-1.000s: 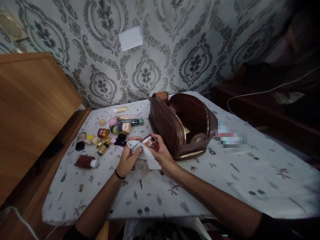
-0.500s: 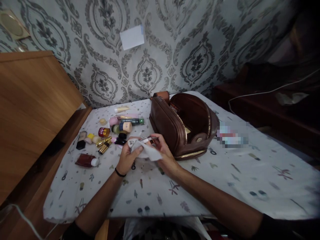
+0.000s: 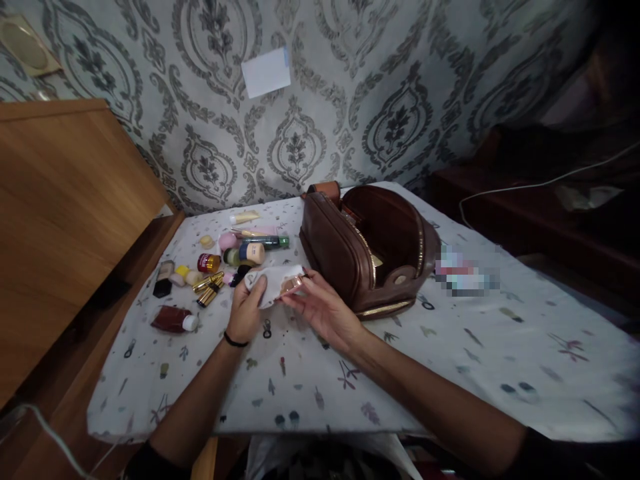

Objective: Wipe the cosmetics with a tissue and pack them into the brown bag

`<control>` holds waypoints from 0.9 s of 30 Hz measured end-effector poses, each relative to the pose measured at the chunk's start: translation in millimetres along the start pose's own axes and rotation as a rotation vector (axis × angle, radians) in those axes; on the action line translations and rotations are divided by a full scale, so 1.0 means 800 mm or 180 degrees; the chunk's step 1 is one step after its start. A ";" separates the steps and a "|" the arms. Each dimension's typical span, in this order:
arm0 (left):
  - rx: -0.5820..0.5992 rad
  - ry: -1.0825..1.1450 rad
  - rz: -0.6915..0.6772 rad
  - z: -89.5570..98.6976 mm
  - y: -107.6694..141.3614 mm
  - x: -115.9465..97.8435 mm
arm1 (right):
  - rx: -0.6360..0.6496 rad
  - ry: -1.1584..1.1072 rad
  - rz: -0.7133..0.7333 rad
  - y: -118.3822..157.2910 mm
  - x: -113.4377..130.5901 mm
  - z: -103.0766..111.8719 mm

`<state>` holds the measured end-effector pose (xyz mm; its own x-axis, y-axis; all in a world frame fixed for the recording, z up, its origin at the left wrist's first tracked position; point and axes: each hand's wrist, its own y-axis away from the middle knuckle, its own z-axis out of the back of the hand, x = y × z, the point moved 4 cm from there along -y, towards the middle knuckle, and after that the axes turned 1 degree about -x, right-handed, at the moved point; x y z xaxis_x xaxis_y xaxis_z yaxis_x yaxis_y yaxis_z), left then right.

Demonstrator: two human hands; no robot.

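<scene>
My left hand (image 3: 246,312), a black band at its wrist, grips a white cloth (image 3: 273,281) with the thumb on top. The fingers of my right hand (image 3: 325,308) pinch a small shiny rose-gold item (image 3: 291,285), which lies against the right part of the cloth. An unzipped brown leather bag (image 3: 340,253) stands just beyond my right hand. Left of the cloth lie gold tubes (image 3: 209,288), an amber jar (image 3: 209,263) and a bottle with a beige cap (image 3: 251,253).
A dark red bottle with a white cap (image 3: 174,320) lies at the table's left. Behind are a green tube (image 3: 265,242) and a cream tube (image 3: 245,217). A wooden cabinet (image 3: 65,220) borders the left side. A blurred patch (image 3: 465,270) covers something right of the bag.
The cloth has moved slightly left and now lies flatter in my left hand. My right hand has turned, its fingers more extended, and the rose-gold item shows more clearly.
</scene>
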<state>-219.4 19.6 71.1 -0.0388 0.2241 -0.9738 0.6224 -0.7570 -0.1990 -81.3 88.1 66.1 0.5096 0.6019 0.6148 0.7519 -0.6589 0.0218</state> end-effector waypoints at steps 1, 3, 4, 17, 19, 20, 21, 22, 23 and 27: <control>-0.0082 -0.0094 -0.0073 0.003 -0.001 -0.002 | -0.0002 -0.0068 -0.0042 0.000 0.000 0.000; -0.0281 -0.0306 -0.0212 0.011 -0.005 -0.005 | -0.0003 -0.0163 -0.0091 0.001 0.001 -0.001; -0.0377 -0.0393 -0.0267 0.016 -0.008 -0.006 | -0.0001 -0.0198 -0.0098 0.001 0.002 -0.002; 0.0656 -0.0460 -0.0988 -0.016 0.027 -0.027 | -0.0099 -0.0425 -0.0198 -0.004 -0.006 0.006; 0.0735 -0.0360 -0.0892 -0.018 0.029 -0.021 | -0.0039 -0.0331 -0.0188 -0.004 -0.006 0.006; 0.0724 -0.0391 -0.0877 -0.018 0.028 -0.019 | -0.0003 -0.0268 -0.0162 -0.003 -0.005 0.006; 0.0702 -0.0464 -0.0889 -0.017 0.027 -0.017 | 0.0034 -0.0204 -0.0121 -0.003 -0.005 0.005; 0.0666 -0.0552 -0.0929 -0.016 0.026 -0.017 | 0.0065 -0.0145 -0.0074 -0.003 -0.005 0.005; 0.0630 -0.0643 -0.0973 -0.015 0.025 -0.018 | 0.0091 -0.0092 -0.0037 -0.003 -0.005 0.005; 0.0411 -0.0797 -0.0971 -0.013 0.020 -0.021 | 0.0111 0.0024 0.0020 -0.002 -0.009 0.006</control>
<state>-200.7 9.7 85.0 -0.4051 0.3060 -0.8616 0.4504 -0.7533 -0.4793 -84.4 87.3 57.8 0.5113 0.5944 0.6207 0.7629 -0.6464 -0.0095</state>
